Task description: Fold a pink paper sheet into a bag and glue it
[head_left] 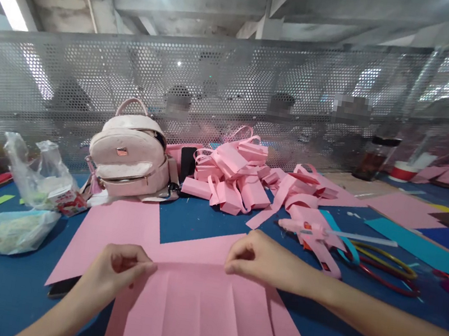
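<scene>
A pink paper sheet (201,317) with several lengthwise creases lies before me, its far part bent along a crosswise line. My left hand (123,268) pinches the sheet at the left end of that line, thumb and fingers together. At the right end, my right hand (250,257) grips the same sheet between thumb and curled fingers. More pink paper lies beneath it, showing at the lower right. Another flat pink sheet (112,230) is on the left, partly over a dark object (63,287).
Beyond the hands stand a pale backpack (130,156) and a heap of folded pink paper pieces (234,172). A pink glue gun (312,233) lies right of my right hand. Plastic bags (7,233) are at left. A perforated metal screen (230,78) borders the blue table (194,224).
</scene>
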Tool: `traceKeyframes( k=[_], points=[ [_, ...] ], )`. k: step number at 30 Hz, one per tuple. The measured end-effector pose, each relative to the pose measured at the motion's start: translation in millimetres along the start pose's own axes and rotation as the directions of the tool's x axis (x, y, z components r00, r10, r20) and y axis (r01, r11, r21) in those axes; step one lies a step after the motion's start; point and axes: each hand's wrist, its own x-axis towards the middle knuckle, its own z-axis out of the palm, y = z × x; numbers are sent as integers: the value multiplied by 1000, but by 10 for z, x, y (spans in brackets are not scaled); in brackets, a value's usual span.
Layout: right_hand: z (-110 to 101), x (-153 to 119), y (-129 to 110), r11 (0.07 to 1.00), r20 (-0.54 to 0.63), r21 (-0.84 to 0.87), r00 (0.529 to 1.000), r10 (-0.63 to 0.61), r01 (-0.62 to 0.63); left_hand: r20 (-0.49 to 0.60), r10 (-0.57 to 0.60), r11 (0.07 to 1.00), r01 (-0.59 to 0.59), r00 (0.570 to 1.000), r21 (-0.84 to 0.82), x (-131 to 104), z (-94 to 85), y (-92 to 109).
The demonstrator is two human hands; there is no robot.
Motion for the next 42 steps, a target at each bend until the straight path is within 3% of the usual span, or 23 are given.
traceKeyframes(
  k=[4, 9, 17, 19, 21, 23, 24, 26, 27, 28, 30, 38, 42],
  points=[
    [-121, -139, 156, 999, -36, 32, 999, 10, -8, 19, -11, 999, 11, 1000, 39, -33, -118, -76],
    [-130, -230, 265, 991, -19, 96, 996, 90, -88, 74, -57, 996, 52, 996, 70, -43, -91, -99],
    [-44, -250, 316, 959, 22, 257, 993, 116, -118, -55, -152, 988, 154, 987, 32, 5, -140, -120],
    [-56, -282, 313, 980, -11, 174, 995, 95, -92, -70, -158, 987, 160, 985, 27, -3, -155, -126],
    [-80, -335, 315, 999, -146, -30, 989, 30, -35, -86, -161, 986, 163, 983, 23, -13, -163, -122],
    [-100, -405, 313, 952, -259, -290, 949, -178, 99, -100, -165, 986, 168, 981, 20, -15, -163, -109],
    [-101, -443, 307, 885, -246, -416, 911, -330, 209, -104, -168, 985, 171, 980, 16, -11, -159, -100],
    [-78, -513, 280, 658, -61, -601, 794, -605, 455, -103, -174, 984, 176, 979, 7, 10, -138, -77],
    [-54, -542, 262, 536, 64, -639, 731, -679, 553, -99, -175, 984, 176, 980, 1, 26, -121, -65],
    [-22, -563, 244, 440, 176, -648, 684, -708, 622, -95, -173, 985, 174, 980, -5, 46, -100, -55],
    [55, -581, 216, 360, 303, -636, 650, -697, 682, -82, -165, 986, 164, 983, -12, 91, -56, -42],
    [304, -496, 179, 527, 342, -487, 707, -619, 697, -20, -98, 995, 98, 995, -25, 227, 19, -138],
    [418, -469, 119, 583, 306, -489, 753, -583, 649, -6, -106, 994, 106, 994, -34, 232, 23, -155]
  ],
)
